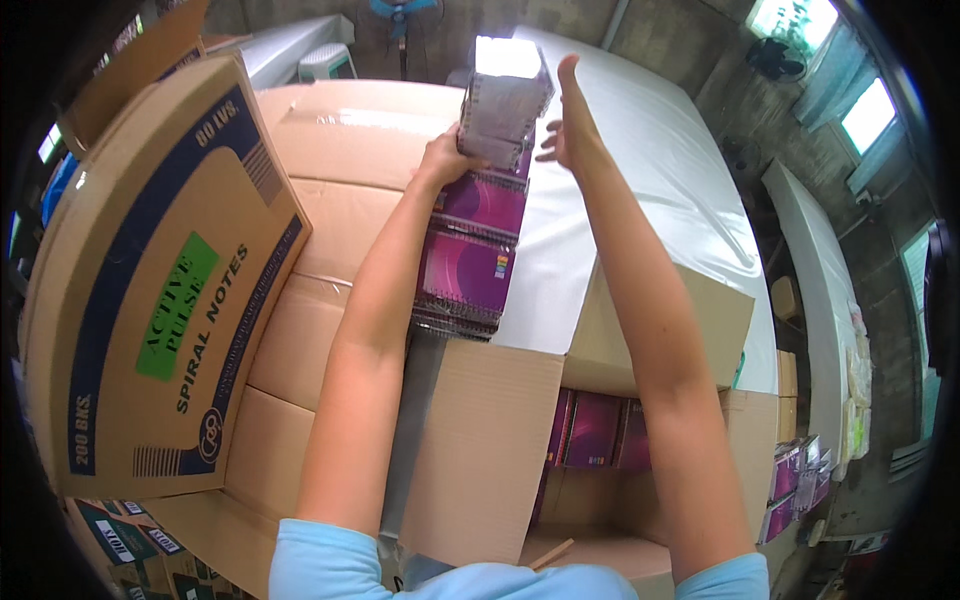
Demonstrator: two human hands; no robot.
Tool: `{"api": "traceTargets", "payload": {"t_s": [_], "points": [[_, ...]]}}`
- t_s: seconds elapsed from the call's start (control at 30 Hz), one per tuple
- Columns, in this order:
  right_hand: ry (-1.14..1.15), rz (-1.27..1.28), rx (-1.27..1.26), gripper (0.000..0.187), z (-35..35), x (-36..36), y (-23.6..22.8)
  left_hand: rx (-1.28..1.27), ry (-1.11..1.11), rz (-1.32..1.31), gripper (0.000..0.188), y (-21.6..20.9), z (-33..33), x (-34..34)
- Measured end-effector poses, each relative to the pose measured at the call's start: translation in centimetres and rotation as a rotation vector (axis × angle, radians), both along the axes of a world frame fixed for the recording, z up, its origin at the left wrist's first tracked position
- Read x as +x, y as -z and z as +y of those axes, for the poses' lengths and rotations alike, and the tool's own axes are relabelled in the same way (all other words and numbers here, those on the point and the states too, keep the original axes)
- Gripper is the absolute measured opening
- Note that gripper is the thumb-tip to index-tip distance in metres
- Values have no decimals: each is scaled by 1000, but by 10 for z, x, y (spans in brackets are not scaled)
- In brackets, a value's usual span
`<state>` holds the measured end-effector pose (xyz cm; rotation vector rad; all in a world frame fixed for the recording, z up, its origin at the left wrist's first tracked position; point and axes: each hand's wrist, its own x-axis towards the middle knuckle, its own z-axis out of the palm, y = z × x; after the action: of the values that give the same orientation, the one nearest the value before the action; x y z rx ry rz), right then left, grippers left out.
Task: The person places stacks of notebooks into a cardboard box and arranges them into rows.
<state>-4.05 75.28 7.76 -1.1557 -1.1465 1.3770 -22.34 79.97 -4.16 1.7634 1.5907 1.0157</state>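
Observation:
A row of shrink-wrapped purple spiral notebooks (466, 270) runs away from me along the white tabletop. At its far end stands a taller pack of spiral notebooks (497, 122), its pale, shiny side toward me. My left hand (448, 160) grips the left side of this pack, its thumb across the near face low down and its other fingers partly hidden. To the right of the pack, my right hand (571, 140) is raised with the thumb up and fingers apart, palm turned toward the pack. Nothing is in it, and a small gap separates it from the pack.
An open carton (490, 450) stands near me at right, with purple notebooks (597, 428) inside. A large printed carton (170, 290) rises at left beside flat cardboard (330, 230). More wrapped notebooks (795, 485) lie far right. A blue fan (402, 12) stands at the back.

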Motion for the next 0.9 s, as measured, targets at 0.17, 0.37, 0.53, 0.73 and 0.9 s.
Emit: {"api": "traceTargets", "payload": {"t_s": [0.17,0.37,0.53,0.73,0.9], "points": [[-183,-23,-30,110,18,-21,8,59,-56,79,81,15,1,-8],[-114,238,130,63,-3,-1,-6,302,3,-55,86,-23,-20,0],[-389,603,293,64,-74,81,-39,647,337,-741,66,-101,-107,47],[-550,915,236,74,-229,133,-1,-348,555,-1197,64,-161,-283,79],[-150,754,115,73,-343,170,44,-474,441,-1126,66,-129,-400,110]]}}
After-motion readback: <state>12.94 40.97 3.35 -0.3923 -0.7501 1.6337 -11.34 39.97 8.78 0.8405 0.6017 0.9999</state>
